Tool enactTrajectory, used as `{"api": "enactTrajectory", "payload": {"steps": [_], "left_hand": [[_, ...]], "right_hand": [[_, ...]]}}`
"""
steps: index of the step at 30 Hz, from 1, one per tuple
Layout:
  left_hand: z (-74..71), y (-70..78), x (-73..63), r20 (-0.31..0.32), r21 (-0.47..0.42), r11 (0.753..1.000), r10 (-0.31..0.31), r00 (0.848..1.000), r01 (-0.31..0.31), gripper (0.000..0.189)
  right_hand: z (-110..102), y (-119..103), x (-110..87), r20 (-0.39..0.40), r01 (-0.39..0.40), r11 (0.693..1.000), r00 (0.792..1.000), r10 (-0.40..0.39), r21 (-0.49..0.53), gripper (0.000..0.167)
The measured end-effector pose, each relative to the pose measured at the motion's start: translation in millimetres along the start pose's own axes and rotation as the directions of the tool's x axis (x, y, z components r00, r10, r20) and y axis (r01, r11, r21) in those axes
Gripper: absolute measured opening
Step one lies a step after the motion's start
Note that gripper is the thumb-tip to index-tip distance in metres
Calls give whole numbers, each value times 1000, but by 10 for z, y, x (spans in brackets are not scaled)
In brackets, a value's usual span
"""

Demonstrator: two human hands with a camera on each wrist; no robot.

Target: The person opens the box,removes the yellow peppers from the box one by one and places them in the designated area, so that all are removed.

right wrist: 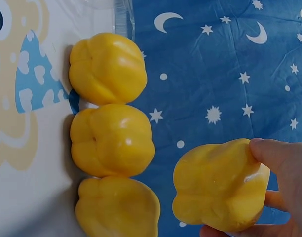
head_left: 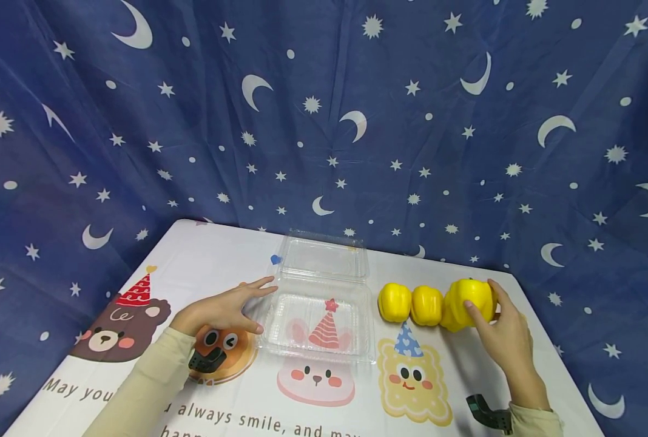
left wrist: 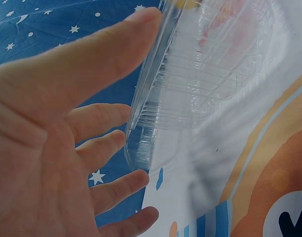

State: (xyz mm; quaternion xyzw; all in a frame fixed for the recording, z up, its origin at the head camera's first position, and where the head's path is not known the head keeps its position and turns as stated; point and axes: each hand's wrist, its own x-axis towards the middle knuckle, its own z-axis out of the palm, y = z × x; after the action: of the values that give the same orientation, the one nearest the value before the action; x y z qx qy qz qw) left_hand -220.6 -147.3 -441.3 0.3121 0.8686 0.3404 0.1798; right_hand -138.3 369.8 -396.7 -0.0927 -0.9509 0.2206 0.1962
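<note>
My right hand (head_left: 508,340) grips a yellow bell pepper (head_left: 470,300), thumb on one side and fingers on the other. The right wrist view shows this pepper (right wrist: 220,185) raised off the table, apart from a row of three more yellow peppers (right wrist: 111,140). To the left of that row lies a clear plastic clamshell box (head_left: 318,325), its lid (head_left: 324,258) folded back toward the curtain. My left hand (head_left: 222,312) is at the box's left side with fingers spread. In the left wrist view its fingertips (left wrist: 146,17) are right at the box's clear rim (left wrist: 151,74).
A white tablecloth (head_left: 236,400) with printed cartoon figures and lettering covers the table. Behind it hangs a dark blue curtain (head_left: 313,152) with white stars and moons, close to the table's back edge. Dark wrist devices (head_left: 488,414) are strapped at both sleeves.
</note>
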Motion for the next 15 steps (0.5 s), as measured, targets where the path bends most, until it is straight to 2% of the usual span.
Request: {"api": "enactTrajectory", "payload": {"steps": [7,15], "left_hand": [[-8,3,-14,0,-5,1000,-1,1000,1,87],[-10,0,-13,-4,1,1000,10,1000,-10,87]], "right_hand": [[-31,47,12,12,-33,999,999,33,-15,72],[-42,108,27,-13,-29,999,999,29,-16,71]]}}
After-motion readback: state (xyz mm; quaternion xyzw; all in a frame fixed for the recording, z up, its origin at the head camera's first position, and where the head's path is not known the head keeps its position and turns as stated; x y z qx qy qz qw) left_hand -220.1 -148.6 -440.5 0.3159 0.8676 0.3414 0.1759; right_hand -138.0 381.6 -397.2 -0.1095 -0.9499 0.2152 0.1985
